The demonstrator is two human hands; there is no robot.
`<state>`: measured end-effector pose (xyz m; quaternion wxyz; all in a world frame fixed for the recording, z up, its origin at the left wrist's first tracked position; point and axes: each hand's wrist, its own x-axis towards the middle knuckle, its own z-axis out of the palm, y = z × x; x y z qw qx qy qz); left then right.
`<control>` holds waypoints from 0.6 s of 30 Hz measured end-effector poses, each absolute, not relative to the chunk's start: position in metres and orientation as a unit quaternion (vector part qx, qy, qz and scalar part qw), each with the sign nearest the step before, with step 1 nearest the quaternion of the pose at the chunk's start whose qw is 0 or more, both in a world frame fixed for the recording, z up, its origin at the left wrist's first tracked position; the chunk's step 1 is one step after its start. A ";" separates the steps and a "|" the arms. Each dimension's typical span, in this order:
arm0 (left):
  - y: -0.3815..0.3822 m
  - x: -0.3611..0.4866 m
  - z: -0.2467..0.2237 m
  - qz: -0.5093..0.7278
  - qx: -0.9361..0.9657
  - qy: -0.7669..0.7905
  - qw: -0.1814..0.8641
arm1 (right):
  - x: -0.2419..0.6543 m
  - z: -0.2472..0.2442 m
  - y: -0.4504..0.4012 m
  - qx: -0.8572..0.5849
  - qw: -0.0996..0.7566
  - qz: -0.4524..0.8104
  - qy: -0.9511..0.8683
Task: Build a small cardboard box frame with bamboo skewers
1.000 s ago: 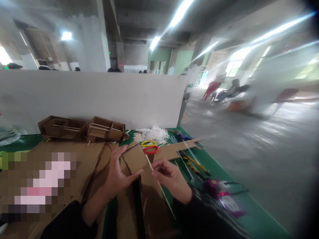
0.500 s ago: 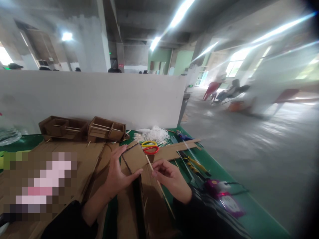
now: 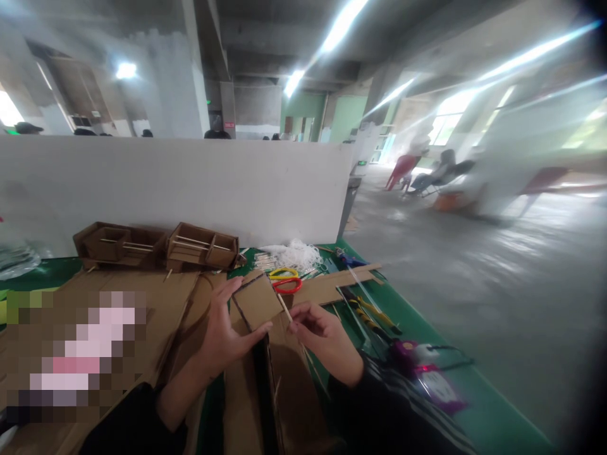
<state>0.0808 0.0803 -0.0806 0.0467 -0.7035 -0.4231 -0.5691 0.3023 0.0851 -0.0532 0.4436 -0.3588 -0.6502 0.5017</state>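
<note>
- My left hand [image 3: 224,332] grips a cardboard piece [image 3: 258,300] by its edges.
- My right hand [image 3: 327,338] pinches a thin stick [image 3: 285,309].
- Green table [image 3: 484,407] shows between the yellow-black tool [image 3: 368,317] and its right edge.

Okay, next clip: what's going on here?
A person's left hand holds a small cardboard piece. The right hand pinches a thin stick, its tip beside the piece's right edge; whether they touch is hard to tell. Red and yellow scissor handles lie just beyond, and two open cardboard boxes sit near a white panel.
</note>
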 end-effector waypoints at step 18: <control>0.081 0.081 -0.083 -0.563 -0.708 -0.426 0.031 | 0.306 -0.057 0.087 -0.360 0.459 0.179 -0.792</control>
